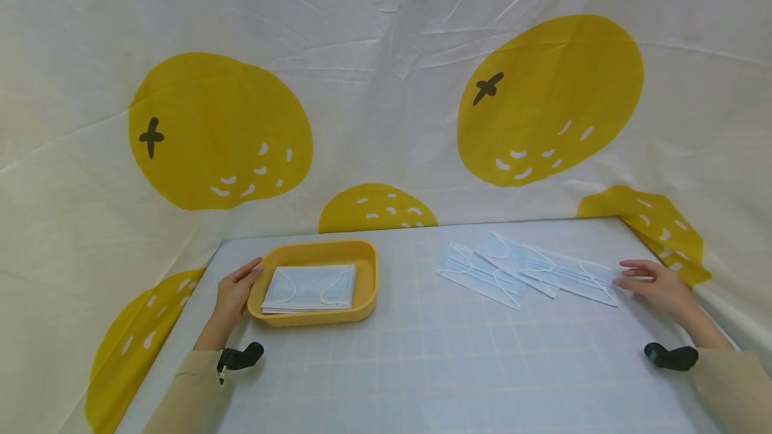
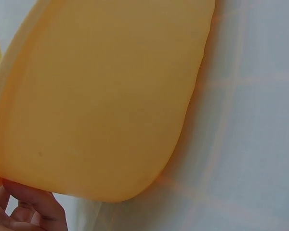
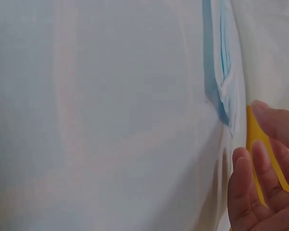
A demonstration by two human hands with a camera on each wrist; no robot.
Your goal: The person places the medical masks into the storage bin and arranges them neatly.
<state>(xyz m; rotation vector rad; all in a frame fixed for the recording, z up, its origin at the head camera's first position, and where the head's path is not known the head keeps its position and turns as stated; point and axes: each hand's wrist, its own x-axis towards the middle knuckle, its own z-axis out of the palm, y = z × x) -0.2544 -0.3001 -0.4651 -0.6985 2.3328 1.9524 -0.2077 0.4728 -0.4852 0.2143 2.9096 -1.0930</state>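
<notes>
At the left, my left hand (image 1: 232, 292) holds the left end of a yellow plastic tray (image 1: 370, 300). Bent fingers (image 2: 45, 204) meet the tray's wall just under its rim in the left wrist view. Inside the tray lies a stack of pale blue face masks (image 1: 310, 288) with white ear loops. Three more face masks (image 1: 482, 276) are spread overlapping on the right side of the table. Close to the right end of the outermost mask (image 1: 569, 273), my right hand (image 1: 659, 290) hovers with thumb and fingers apart. Nothing is between them.
A pale checked cloth covers the table (image 1: 416, 360). Behind it and down the sides hangs a white curtain (image 1: 386, 119) printed with large yellow fruit shapes. Each wrist wears a black camera mount (image 1: 241, 356).
</notes>
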